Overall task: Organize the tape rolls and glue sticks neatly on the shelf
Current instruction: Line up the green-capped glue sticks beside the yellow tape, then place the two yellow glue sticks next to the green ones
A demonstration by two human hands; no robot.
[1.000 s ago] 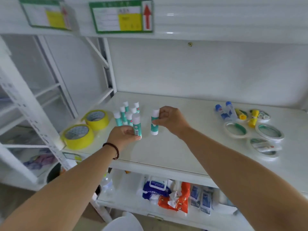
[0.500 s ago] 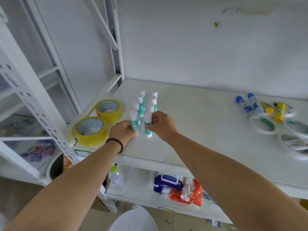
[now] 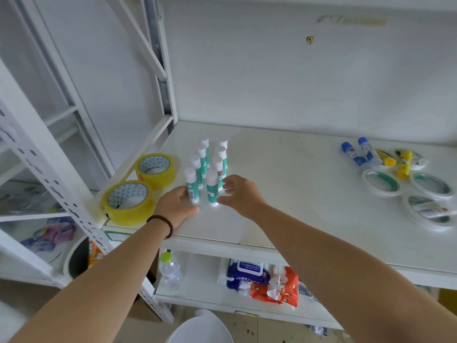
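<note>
Several teal-and-white glue sticks (image 3: 210, 164) stand upright in two short rows on the white shelf (image 3: 284, 194). My left hand (image 3: 176, 206) rests its fingers against the left side of the front-left stick (image 3: 191, 185), thumb below its base. My right hand (image 3: 241, 194) is spread just right of the front-right stick (image 3: 212, 190), fingers off it. Two yellow tape rolls (image 3: 154, 169) (image 3: 127, 201) lie flat at the shelf's left edge. Three white tape rolls (image 3: 380, 183) lie at the right, with blue-capped glue bottles (image 3: 358, 154) and yellow glue sticks (image 3: 403, 164) lying flat.
A perforated white upright (image 3: 49, 169) stands at the front left. The lower shelf holds a water bottle (image 3: 169, 268), a blue wipes pack (image 3: 247, 271) and an orange packet (image 3: 279, 288). A white round seat (image 3: 200, 328) is below me.
Both hands carried a glue stick each to the front of the two rows and stood them there. The right hand has opened off its stick and the left has loosened.
</note>
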